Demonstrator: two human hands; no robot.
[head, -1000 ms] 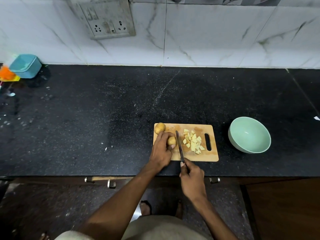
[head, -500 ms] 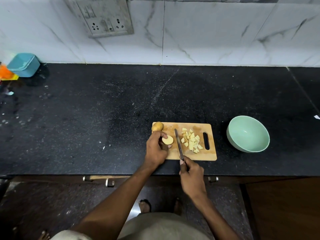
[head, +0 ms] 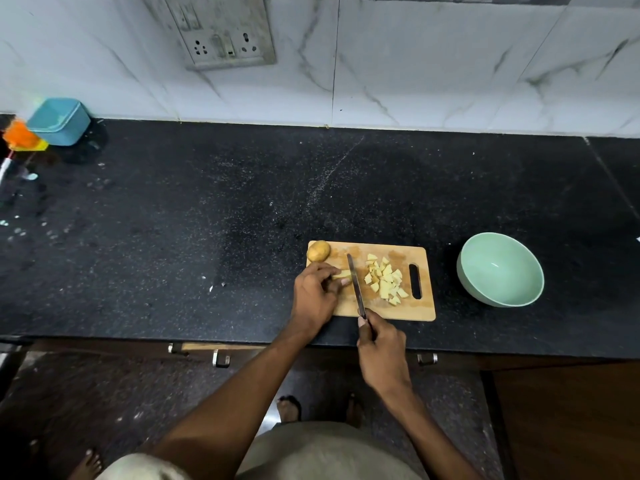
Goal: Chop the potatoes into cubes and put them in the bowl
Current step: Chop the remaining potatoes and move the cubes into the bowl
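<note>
Now knife (head: 355, 285) against potato piece (head: 343, 274) (flat-side down)

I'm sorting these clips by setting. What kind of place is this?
Most likely a home kitchen: a black stone counter against a marble-look tiled wall with a socket plate, and potato being cut on a wooden chopping board.

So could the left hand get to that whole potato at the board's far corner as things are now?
Probably yes. The whole potato sits uncovered just beyond the left hand, with nothing between them, though that hand is now pinning a potato piece beside the knife.
</note>
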